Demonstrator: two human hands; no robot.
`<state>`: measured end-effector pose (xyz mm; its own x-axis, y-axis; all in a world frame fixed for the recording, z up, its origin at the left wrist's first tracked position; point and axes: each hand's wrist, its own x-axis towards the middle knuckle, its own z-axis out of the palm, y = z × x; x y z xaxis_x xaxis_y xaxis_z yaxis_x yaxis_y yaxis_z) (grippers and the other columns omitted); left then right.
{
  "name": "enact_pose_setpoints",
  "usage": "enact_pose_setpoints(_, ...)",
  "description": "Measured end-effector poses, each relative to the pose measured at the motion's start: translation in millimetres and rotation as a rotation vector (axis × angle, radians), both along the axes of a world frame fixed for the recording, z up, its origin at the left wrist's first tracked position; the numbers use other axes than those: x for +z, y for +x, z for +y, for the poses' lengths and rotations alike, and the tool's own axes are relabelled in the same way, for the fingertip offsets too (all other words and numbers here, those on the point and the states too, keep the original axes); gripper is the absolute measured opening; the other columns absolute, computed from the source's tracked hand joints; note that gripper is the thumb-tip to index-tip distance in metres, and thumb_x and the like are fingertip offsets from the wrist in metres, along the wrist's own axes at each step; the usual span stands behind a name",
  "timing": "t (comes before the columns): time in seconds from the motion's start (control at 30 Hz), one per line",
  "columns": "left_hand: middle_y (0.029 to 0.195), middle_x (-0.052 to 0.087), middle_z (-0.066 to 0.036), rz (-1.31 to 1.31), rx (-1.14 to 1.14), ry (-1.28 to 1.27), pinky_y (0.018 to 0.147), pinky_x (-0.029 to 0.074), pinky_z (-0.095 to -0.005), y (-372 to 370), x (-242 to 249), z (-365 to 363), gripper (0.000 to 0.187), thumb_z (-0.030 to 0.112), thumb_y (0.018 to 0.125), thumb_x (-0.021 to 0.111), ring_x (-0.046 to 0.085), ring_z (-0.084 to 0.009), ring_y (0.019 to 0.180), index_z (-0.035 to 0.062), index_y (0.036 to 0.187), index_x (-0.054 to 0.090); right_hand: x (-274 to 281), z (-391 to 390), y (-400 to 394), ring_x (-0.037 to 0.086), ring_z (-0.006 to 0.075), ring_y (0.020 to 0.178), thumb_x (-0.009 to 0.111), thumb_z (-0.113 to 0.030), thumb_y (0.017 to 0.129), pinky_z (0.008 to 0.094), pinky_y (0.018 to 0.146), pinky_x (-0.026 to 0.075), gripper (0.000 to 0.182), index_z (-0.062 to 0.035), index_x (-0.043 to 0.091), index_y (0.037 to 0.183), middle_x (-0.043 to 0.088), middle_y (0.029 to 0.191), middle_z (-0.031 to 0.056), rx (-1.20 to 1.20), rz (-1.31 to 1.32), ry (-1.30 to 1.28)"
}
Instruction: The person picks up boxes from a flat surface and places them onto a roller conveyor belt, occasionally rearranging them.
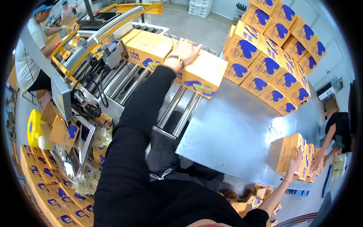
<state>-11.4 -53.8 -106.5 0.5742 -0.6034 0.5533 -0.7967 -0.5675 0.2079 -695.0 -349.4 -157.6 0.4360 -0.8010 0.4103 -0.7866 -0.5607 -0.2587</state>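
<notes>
My left hand (184,53) lies on top of the cartons on the roller conveyor, fingers spread, near the seam between two of them. Beneath it is a yellow carton (206,72) with a blue print, its near end past the last rollers and against the metal table. Another yellow carton (147,47) sits right behind it. Off to the right, my right hand (294,160) grips a yellow carton (286,153) standing near the table's edge, its fingers bent against the printed side. Part of that grip is hidden.
Stacked cartons (264,64) rise at the back of the metal table (227,132). A co-worker's hands (319,159) touch cartons at the right. A taping machine (113,53) straddles the conveyor rollers (132,83); another person (34,56) stands beyond. More cartons (56,189) fill the lower left.
</notes>
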Motion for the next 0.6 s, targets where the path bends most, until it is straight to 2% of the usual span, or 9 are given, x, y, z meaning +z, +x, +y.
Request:
enact_pose_setpoints(0.07, 0.105, 0.065, -0.020, -0.036, -0.164, -0.242, 0.106, 0.035, -0.0516, -38.5, 1.6, 14.8, 0.039, 0.036, 0.099, 0.055, 0.057, -0.0344, 0.114, -0.0018, 0.099, 0.066, 13.3, 53.4, 60.3, 0.047, 0.0344, 0.136, 0.065, -0.002, 0.084, 0.0437, 0.113, 0.036, 0.037, -0.0076, 0.065, 0.120, 0.052, 0.145, 0.0160, 0.085, -0.191, -0.107)
enact_pose_setpoints(0.1, 0.114, 0.060, -0.022, -0.002, -0.217, -0.339, 0.102, 0.038, -0.0494, -68.3, -1.5, 27.6, 0.034, 0.029, 0.096, 0.059, 0.053, -0.0371, 0.114, -0.0027, 0.108, 0.059, 24.8, 80.5, 94.6, 0.047, 0.0347, 0.136, 0.066, -0.003, 0.085, 0.0440, 0.113, 0.036, 0.036, -0.0068, 0.065, 0.120, 0.053, 0.144, 0.0154, 0.188, -0.222, -0.072)
enact_pose_setpoints(0.13, 0.122, 0.053, -0.022, -0.188, -0.229, -0.366, 0.104, 0.036, -0.0507, -95.9, -11.1, 37.4, 0.042, 0.026, 0.092, 0.063, 0.048, -0.0402, 0.119, -0.0020, 0.121, 0.051, 39.9, 107.8, 133.1, 0.048, 0.0351, 0.135, 0.067, -0.004, 0.086, 0.0444, 0.113, 0.037, 0.035, -0.0059, 0.064, 0.120, 0.054, 0.143, 0.0148, 0.291, -0.259, -0.035)
enact_pose_setpoints(0.23, 0.134, 0.045, -0.021, -0.137, -0.465, -0.266, 0.114, 0.027, -0.0538, -166.1, -27.0, 67.1, 0.063, 0.026, 0.082, 0.074, 0.042, -0.0393, 0.131, 0.0027, 0.133, 0.046, 104.8, 184.8, 230.9, 0.040, 0.0383, 0.140, 0.081, -0.020, 0.077, 0.0491, 0.115, 0.033, 0.062, -0.0070, 0.058, 0.133, 0.046, 0.149, 0.0167, 0.646, -0.118, -0.016)
enact_pose_setpoints(0.33, 0.130, 0.053, -0.017, -0.025, -0.671, -0.279, 0.116, 0.027, -0.0556, -192.2, -18.6, 83.5, 0.053, 0.018, 0.079, 0.074, 0.050, -0.0362, 0.128, 0.0063, 0.127, 0.054, 106.5, 203.2, 284.3, 0.030, 0.0431, 0.146, 0.093, -0.041, 0.059, 0.0564, 0.117, 0.025, 0.112, -0.0106, 0.039, 0.152, 0.034, 0.155, 0.0252, 0.844, 0.093, 0.060)
enact_pose_setpoints(0.37, 0.125, 0.059, -0.014, -0.088, -0.751, -0.240, 0.116, 0.030, -0.0558, -185.7, -13.2, 89.4, 0.045, 0.015, 0.078, 0.073, 0.056, -0.0344, 0.121, 0.0075, 0.120, 0.059, 93.3, 203.2, 295.1, 0.030, 0.0431, 0.146, 0.093, -0.041, 0.059, 0.0564, 0.117, 0.025, 0.112, -0.0106, 0.039, 0.152, 0.034, 0.155, 0.0252, 0.821, 0.088, 0.071)
enact_pose_setpoints(0.43, 0.107, 0.071, -0.009, -0.169, -0.796, -0.224, 0.110, 0.041, -0.0537, -170.6, 14.0, 91.2, 0.026, 0.006, 0.077, 0.070, 0.068, -0.0305, 0.102, 0.0094, 0.103, 0.068, 66.8, 200.9, 302.5, 0.023, 0.0448, 0.148, 0.090, -0.053, 0.060, 0.0592, 0.119, 0.020, 0.122, -0.0108, 0.028, 0.157, 0.028, 0.156, 0.0318, 0.750, 0.398, 0.019)
enact_pose_setpoints(0.53, 0.118, 0.066, -0.017, 0.029, -0.591, -0.215, 0.097, 0.049, -0.0450, -128.7, 39.5, 46.3, 0.027, 0.015, 0.096, 0.061, 0.062, -0.0359, 0.112, 0.0038, 0.120, 0.064, 69.9, 178.0, 294.0, 0.018, 0.0474, 0.150, 0.084, -0.064, 0.064, 0.0593, 0.120, 0.016, 0.122, -0.0093, 0.026, 0.157, 0.025, 0.156, 0.0351, 0.807, 0.355, 0.151)
enact_pose_setpoints(0.6, 0.130, 0.060, -0.016, -0.236, -0.518, 0.000, 0.112, 0.033, -0.0495, -88.6, 38.0, 7.0, 0.039, 0.032, 0.103, 0.049, 0.055, -0.0322, 0.123, 0.0067, 0.132, 0.058, 76.6, 160.5, 299.1, 0.017, 0.0486, 0.149, 0.081, -0.067, 0.066, 0.0592, 0.120, 0.015, 0.122, -0.0079, 0.026, 0.157, 0.023, 0.156, 0.0354, 0.785, 0.372, 0.168)
